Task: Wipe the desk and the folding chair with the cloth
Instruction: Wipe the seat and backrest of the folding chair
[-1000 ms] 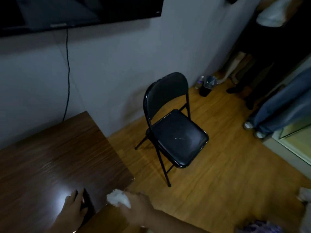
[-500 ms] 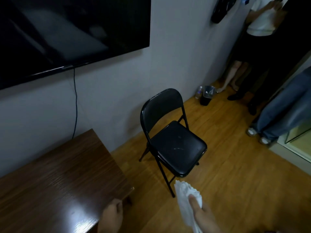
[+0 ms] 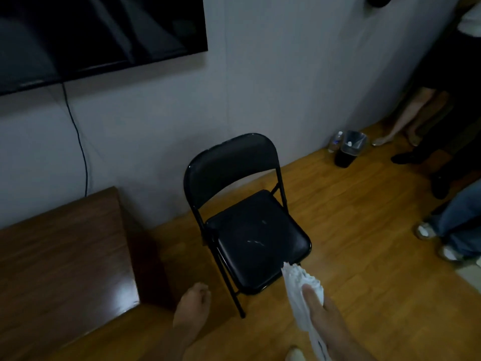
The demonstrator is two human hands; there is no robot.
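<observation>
A black folding chair (image 3: pixel 250 230) stands unfolded on the wooden floor, its back towards the wall and pale marks on its seat. The dark wooden desk (image 3: pixel 59 256) fills the lower left. My right hand (image 3: pixel 325 319) grips a white cloth (image 3: pixel 299 287), whose bunched tip hangs just over the front right corner of the chair seat. My left hand (image 3: pixel 192 306) is in the air between the desk's corner and the chair's front leg, fingers curled with nothing in them.
A large dark screen (image 3: pixel 99 32) hangs on the wall above the desk, with a cable (image 3: pixel 78 142) running down. A small bin (image 3: pixel 348 149) and a bottle (image 3: pixel 335 140) stand by the wall. Other people's legs and feet (image 3: pixel 447 230) crowd the right side.
My view has come closer to the chair. My right hand has carried the cloth away from the desk's edge to the chair seat's front corner. My left hand has left the desk.
</observation>
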